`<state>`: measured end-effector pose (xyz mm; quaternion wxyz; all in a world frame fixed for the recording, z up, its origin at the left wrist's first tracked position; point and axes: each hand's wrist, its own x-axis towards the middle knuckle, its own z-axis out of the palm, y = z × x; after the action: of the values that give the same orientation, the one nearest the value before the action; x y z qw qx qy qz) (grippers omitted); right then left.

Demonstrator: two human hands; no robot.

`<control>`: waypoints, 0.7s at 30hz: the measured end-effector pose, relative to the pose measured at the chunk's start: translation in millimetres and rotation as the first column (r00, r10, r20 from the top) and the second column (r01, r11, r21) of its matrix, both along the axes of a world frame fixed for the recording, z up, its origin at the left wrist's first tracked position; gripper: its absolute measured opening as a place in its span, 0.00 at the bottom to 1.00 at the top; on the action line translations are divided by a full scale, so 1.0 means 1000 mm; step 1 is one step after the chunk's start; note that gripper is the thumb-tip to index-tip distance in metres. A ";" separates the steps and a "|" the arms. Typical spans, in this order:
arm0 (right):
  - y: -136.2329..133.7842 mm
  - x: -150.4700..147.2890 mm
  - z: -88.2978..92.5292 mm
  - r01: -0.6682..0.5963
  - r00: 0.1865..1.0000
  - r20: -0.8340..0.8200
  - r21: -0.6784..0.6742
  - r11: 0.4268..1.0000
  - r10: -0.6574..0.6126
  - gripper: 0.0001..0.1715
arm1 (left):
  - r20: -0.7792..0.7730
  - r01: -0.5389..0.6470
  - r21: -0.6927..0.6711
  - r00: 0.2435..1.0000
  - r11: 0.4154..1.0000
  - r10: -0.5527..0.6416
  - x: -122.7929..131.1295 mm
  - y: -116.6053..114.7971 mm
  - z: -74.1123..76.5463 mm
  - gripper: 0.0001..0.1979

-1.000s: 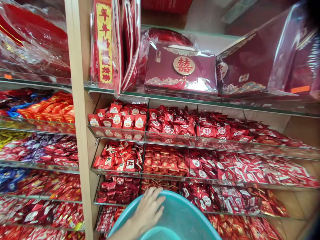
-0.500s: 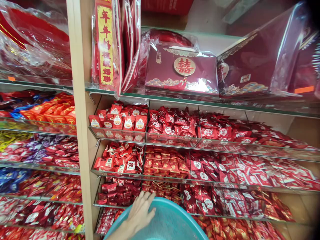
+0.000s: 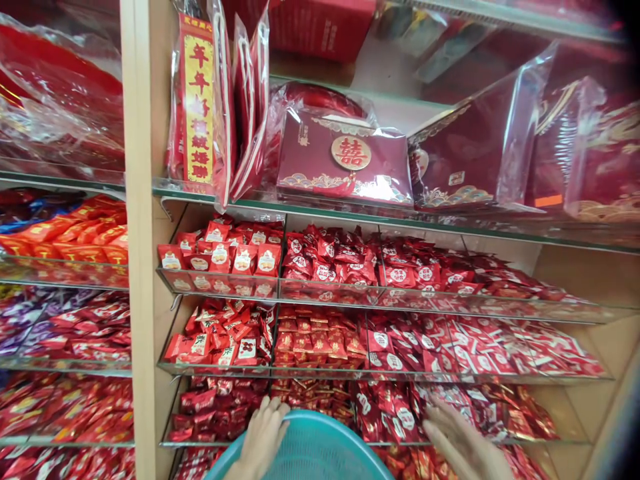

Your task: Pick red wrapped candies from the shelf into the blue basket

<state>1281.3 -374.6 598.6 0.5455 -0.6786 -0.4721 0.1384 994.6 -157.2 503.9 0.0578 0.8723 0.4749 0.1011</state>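
My left hand (image 3: 263,433) grips the rim of a teal plastic basket (image 3: 330,437) at the bottom middle, its fingers bent at the rim. The basket's lower part lies below the picture. To the right of the basket, my right hand (image 3: 460,443) is stretched forward, blurred by motion, with fingers apart and nothing seen in it. It is in front of the lower shelf's dark red wrapped packets (image 3: 390,410) and white-and-red ones (image 3: 477,403); I cannot tell if it touches them.
Glass-fronted shelves (image 3: 345,293) hold red candy packets in divided rows. Above stand a maroon gift box (image 3: 345,160) and plastic-wrapped red items (image 3: 250,100). A wooden upright (image 3: 137,267) parts these from the left shelves, which hold orange packets (image 3: 75,230).
My right hand has come into view at the lower right. The view has shifted, so the shelves sit lower and further left. My left hand stays at the basket rim.
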 end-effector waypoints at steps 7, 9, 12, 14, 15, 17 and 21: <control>0.045 -0.027 0.160 -0.032 0.989 0.147 0.243 0.970 -0.004 0.30 | -0.005 -0.018 -0.016 1.000 1.000 0.018 0.000 -0.002 0.005 0.19; 0.053 -0.037 0.185 -0.147 0.985 -0.051 0.268 0.952 0.167 0.27 | -0.012 -0.039 -0.028 0.999 0.999 0.039 0.001 -0.003 0.008 0.20; 0.062 -0.043 0.200 -0.347 0.832 -0.342 0.295 0.890 0.438 0.26 | -0.008 -0.055 -0.043 0.998 0.998 0.055 0.002 -0.005 0.010 0.20; 0.066 -0.045 0.197 -0.402 0.762 -0.417 0.295 0.866 0.496 0.23 | -0.006 -0.057 -0.048 0.998 0.997 0.057 0.003 -0.007 0.010 0.20; 0.068 -0.045 0.194 -0.393 0.767 -0.417 0.295 0.871 0.487 0.21 | -0.009 -0.060 -0.050 0.998 0.997 0.060 0.003 -0.007 0.010 0.20; 0.071 -0.045 0.187 -0.330 0.836 -0.351 0.291 0.898 0.422 0.17 | -0.025 -0.076 -0.061 0.997 0.995 0.075 0.004 -0.007 0.009 0.20; 0.080 -0.044 0.189 -0.109 0.986 -0.091 0.293 0.950 0.142 0.25 | -0.041 -0.097 -0.079 0.995 0.992 0.094 0.006 -0.005 0.008 0.21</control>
<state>1237.7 -294.6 787.9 0.6534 -0.5523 -0.4984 0.1404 1000.3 -162.4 511.7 0.0791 0.8473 0.5207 0.0682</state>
